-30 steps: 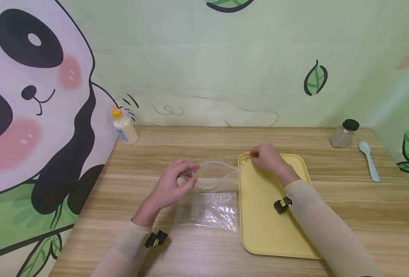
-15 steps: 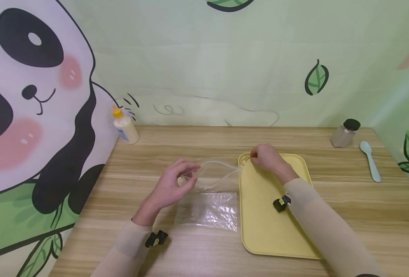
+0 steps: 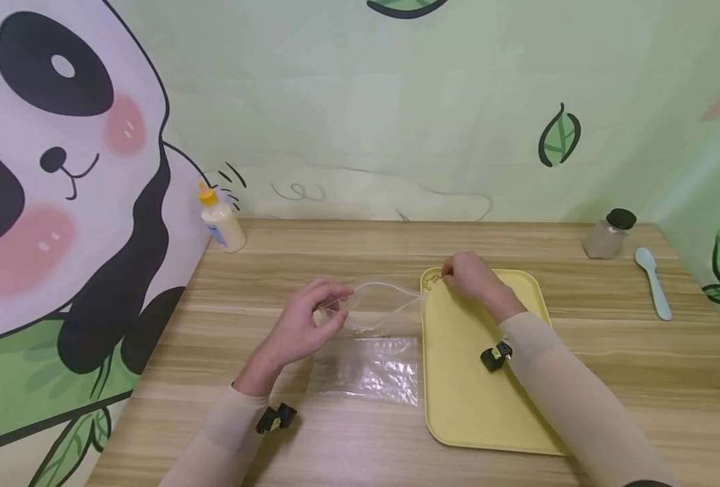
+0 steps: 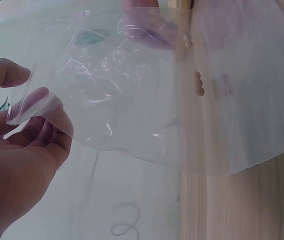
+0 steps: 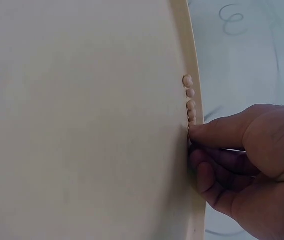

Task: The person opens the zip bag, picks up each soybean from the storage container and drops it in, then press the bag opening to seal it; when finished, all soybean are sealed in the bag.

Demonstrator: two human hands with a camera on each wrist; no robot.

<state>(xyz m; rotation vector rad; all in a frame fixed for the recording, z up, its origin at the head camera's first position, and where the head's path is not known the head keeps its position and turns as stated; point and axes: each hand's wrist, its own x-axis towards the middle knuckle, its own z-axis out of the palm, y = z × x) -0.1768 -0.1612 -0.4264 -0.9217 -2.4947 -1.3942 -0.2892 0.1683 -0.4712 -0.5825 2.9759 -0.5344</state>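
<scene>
My left hand (image 3: 302, 321) holds the left edge of a clear zip bag (image 3: 375, 368), whose mouth gapes toward the tray. The bag's film (image 4: 132, 100) fills much of the left wrist view and drapes over the fingers. On the right, my right hand (image 3: 472, 276) reaches into the far left corner of a yellow tray (image 3: 476, 379). Small tan beans (image 5: 190, 93) line the tray's rim there, and the thumb and fingers pinch at the end of the row; what lies between the fingertips is mostly hidden. Through the film, several beans (image 4: 198, 84) show; whether inside the bag, I cannot tell.
A bottle with a yellow cap (image 3: 222, 226) stands at the back left of the wooden table (image 3: 348, 250). At the back right are a jar with a black lid (image 3: 608, 235) and a light blue spoon (image 3: 654, 284). A printed cloth wall rises behind.
Both hands stay nearly where they were, with the bag still held by its left edge. The right fingers remain at the beans in the tray corner. The head view shifts very slightly.
</scene>
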